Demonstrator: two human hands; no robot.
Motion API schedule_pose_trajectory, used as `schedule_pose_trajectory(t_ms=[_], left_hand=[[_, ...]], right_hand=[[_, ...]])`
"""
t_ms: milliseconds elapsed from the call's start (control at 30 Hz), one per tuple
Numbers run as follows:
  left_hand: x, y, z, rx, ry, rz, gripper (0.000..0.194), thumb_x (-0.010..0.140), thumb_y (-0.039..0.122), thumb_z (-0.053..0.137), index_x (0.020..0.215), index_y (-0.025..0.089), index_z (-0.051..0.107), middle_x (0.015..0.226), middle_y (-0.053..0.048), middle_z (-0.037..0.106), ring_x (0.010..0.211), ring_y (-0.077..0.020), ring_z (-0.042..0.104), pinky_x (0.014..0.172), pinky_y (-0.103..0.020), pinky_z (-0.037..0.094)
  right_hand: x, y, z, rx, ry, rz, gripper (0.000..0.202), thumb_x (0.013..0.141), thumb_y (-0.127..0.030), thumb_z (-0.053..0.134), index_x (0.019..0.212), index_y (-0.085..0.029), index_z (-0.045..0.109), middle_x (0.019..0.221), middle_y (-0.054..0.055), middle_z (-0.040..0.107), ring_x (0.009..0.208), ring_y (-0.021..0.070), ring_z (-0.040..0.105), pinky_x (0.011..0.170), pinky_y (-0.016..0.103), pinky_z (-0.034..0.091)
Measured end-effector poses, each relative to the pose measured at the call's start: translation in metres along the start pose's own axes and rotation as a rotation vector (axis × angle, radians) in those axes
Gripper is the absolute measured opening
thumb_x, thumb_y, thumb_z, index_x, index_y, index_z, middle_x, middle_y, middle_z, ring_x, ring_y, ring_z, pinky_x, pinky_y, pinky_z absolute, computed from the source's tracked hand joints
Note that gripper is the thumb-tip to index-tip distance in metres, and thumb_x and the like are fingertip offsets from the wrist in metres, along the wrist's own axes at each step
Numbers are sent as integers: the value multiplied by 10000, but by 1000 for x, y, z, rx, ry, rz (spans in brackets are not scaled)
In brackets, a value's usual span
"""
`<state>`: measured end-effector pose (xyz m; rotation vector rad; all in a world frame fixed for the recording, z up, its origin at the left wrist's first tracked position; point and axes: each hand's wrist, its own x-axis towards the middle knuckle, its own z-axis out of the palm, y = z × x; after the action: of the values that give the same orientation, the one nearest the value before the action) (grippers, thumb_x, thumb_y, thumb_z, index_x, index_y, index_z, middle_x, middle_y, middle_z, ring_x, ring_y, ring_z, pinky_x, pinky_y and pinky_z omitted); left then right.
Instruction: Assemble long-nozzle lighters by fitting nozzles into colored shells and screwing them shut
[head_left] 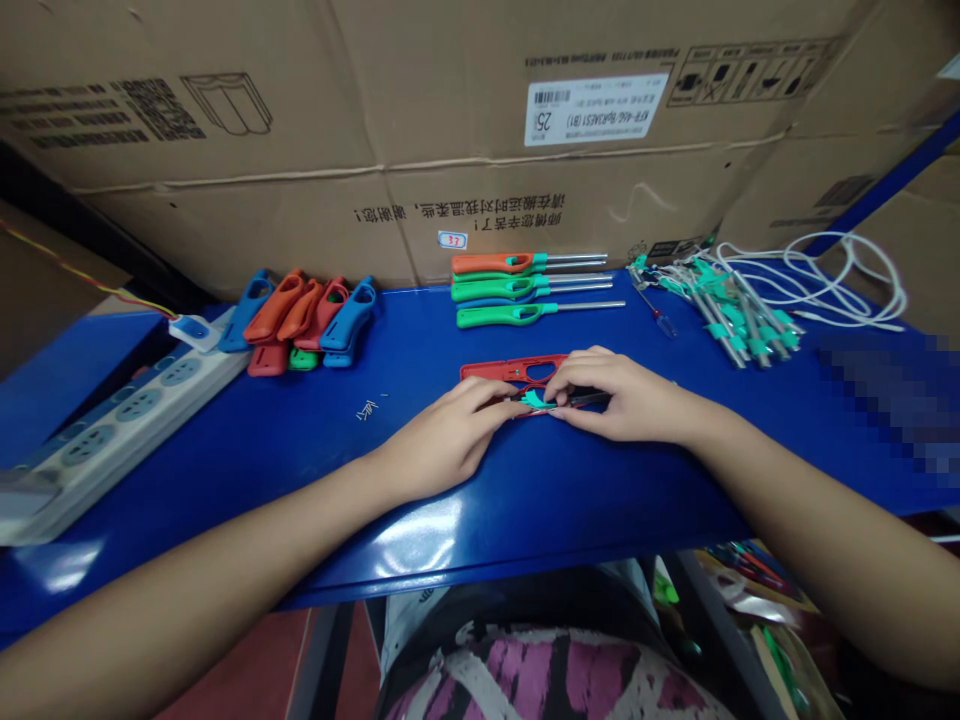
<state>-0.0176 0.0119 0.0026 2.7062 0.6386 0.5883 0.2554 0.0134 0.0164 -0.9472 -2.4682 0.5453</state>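
Observation:
Both hands work at a long-nosed lighter lying open at the middle of the blue table. One red handle half (487,372) lies behind my fingers, hollow side up. In front of it, the other half is mostly covered by my hands, with a green trigger piece (537,399) showing in it. My left hand (450,430) is closed, thumb and fingers pinching at the left end of this assembly. Closed at its right end is my right hand (630,395), its fingertips against the green piece. A dark length shows under my right palm; its kind is unclear.
Colourful lighter handle shells (300,315) are heaped at the left, beside a power strip (142,410). Several assembled lighters (499,290) lie at the back. Metal tubes with green parts (739,310) and a white cable (855,290) lie right. Small screws (367,410) lie loose.

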Motion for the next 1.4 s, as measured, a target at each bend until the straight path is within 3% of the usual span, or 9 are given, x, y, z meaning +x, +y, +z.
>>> schedule_pose_trajectory(t_ms=[300,833,1100,1233,1400], left_hand=[[1,1,-1,-5,-14,-10,403,995,101,433,1360,208,566,1317,-135,581,1269,-260,532,1078,-489,482],[0,0,0,39,-23,-7,415,974,77,446,1349,191,582,1335,-142,573,1266,-269,529,1074,-494,486],[0,1,-1,26,-4,-6,410,979,84,446,1344,213,581,1322,-138,588,1264,-266,543,1066,-504,494],[0,-1,2,-33,39,-4,355,1009,123,449,1327,209,582,1301,-116,605,1245,-236,555,1069,-460,501],[1,-2,5,-104,116,-14,316,1013,139,465,1288,215,601,1265,-100,641,1230,-213,590,1053,-433,525]], right_hand=[[1,0,1,-26,23,-65,120,857,-181,639,966,-226,661,870,17,725,856,183,652,866,356,445],[2,1,-2,3,0,-37,149,868,-159,621,995,-223,667,916,31,714,876,190,627,863,366,466],[4,-2,-6,-8,123,-18,92,907,-233,611,971,-224,678,947,56,714,905,214,631,857,391,480],[3,4,-5,-158,228,101,196,931,-207,545,1037,-240,706,1076,86,690,1012,266,590,934,490,440],[-1,21,2,-177,147,240,246,895,-203,579,1074,-276,732,1271,106,601,1199,329,513,996,593,403]])
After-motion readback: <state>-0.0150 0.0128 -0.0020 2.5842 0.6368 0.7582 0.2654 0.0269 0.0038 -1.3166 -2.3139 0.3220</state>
